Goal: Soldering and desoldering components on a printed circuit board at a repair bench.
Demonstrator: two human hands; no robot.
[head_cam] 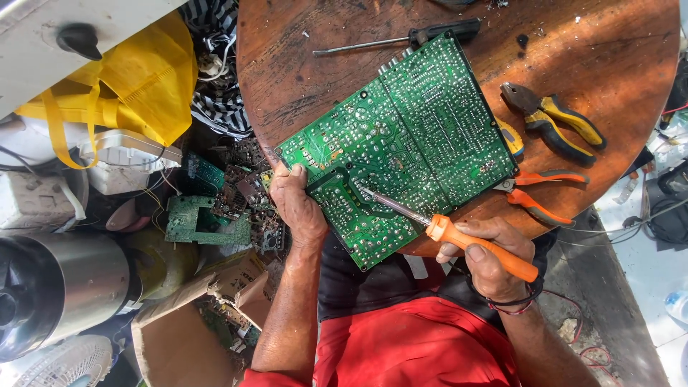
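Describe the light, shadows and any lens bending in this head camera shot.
Head view: dappled daylight falls on the round wooden table, with soft shadow patches across its top; the green circuit board is evenly lit and sharp, no strong glare; the wide lens bows the edges, so the metal cylinder at the left looks curved; the right hand and its orange-handled soldering iron stay crisp.

Round worn wooden table [301,79], sunlit; cluttered floor left; grey concrete floor [645,272] right.

Pliers [555,122] and cutters [537,193] beside board [408,136]
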